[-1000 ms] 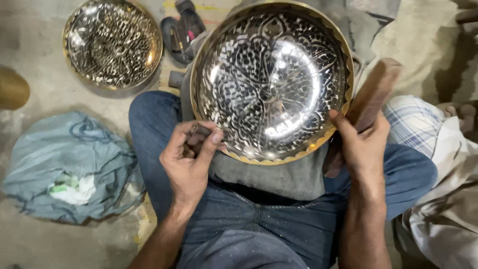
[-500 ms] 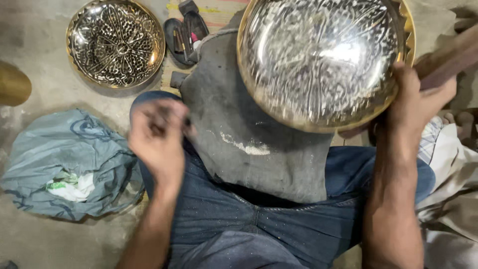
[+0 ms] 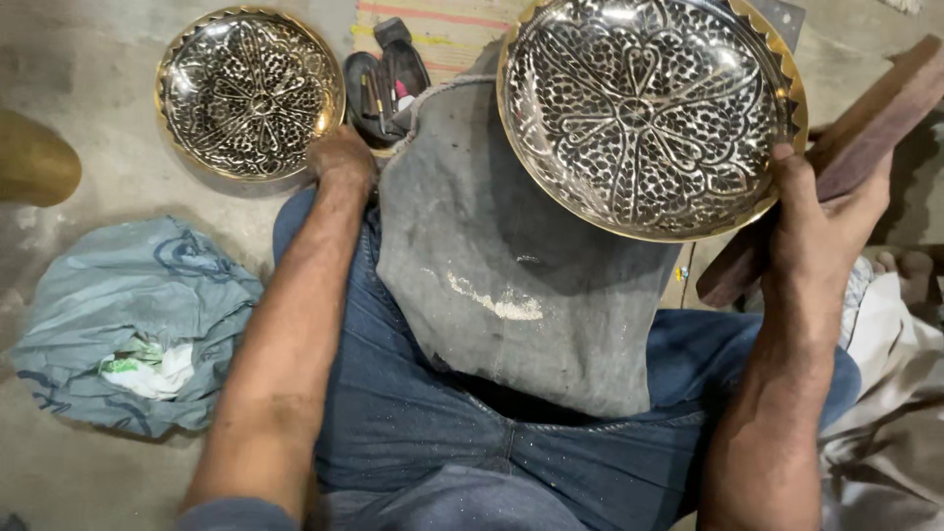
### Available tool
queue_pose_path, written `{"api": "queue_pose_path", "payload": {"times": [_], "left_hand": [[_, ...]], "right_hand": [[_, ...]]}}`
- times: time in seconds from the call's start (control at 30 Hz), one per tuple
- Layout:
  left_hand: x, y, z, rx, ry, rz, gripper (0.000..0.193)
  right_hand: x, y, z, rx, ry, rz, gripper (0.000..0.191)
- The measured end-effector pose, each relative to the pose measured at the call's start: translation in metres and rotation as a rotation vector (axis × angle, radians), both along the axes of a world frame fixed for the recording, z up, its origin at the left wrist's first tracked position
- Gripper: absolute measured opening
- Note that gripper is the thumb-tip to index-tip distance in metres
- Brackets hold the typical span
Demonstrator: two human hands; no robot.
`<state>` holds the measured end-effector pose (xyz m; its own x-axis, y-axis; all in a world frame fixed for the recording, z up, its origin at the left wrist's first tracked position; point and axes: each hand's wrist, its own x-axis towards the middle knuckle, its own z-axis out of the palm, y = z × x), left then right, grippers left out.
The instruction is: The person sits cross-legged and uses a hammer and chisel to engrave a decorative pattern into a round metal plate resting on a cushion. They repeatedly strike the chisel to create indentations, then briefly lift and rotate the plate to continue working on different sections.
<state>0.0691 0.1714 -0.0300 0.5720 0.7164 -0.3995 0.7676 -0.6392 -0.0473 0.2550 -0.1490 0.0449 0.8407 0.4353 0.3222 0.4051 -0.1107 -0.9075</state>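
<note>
Since half a second ago, the left hand (image 3: 341,157) has gone from above the lap out to the floor ahead of the left knee, where it now sits between the smaller round engraved metal dish with a golden rim (image 3: 250,91) and a small open black case of tools (image 3: 385,84). Its fingers are turned away and hidden, so I cannot tell whether they are curled or spread. The right hand (image 3: 821,211) keeps its hold on the large round engraved silver-coloured dish with a scalloped golden rim (image 3: 651,113), thumb pressed over the right edge and fingers wrapped beneath. That dish is raised and tilted over the right knee, above a worn grey cloth (image 3: 511,265) spread on the blue-jeaned lap. A brown wooden block (image 3: 870,113) lies just behind the right hand. On the concrete floor at the left lies a crumpled light blue plastic bag (image 3: 128,324).
</note>
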Motion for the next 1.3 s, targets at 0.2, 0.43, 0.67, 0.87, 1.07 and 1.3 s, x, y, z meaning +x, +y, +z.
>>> {"api": "queue_pose_path", "payload": {"times": [0.2, 0.43, 0.67, 0.87, 1.07, 1.3], "left_hand": [[-0.01, -0.001, 0.003, 0.105, -0.046, -0.018, 0.028], [-0.013, 0.005, -0.002, 0.016, -0.154, 0.054, 0.025], [-0.011, 0.004, -0.002, 0.1, -0.241, 0.052, 0.021], [0.003, 0.008, 0.03, 0.172, -0.765, 0.038, 0.027], [0.043, 0.04, 0.036, 0.377, -0.767, -0.103, 0.018], [0.056, 0.057, 0.03, 0.123, -0.417, -0.042, 0.049]], "right_hand": [[-0.023, 0.009, 0.007, 0.042, 0.083, -0.008, 0.046], [-0.026, 0.008, 0.011, 0.01, 0.063, 0.081, 0.044], [-0.032, -0.003, 0.006, -0.123, -0.025, 0.062, 0.056], [-0.058, -0.03, -0.006, -0.166, -0.022, -0.027, 0.06], [-0.064, -0.047, -0.02, -0.19, -0.034, -0.07, 0.049], [-0.07, -0.051, -0.011, -0.129, 0.014, -0.096, 0.054]]}}
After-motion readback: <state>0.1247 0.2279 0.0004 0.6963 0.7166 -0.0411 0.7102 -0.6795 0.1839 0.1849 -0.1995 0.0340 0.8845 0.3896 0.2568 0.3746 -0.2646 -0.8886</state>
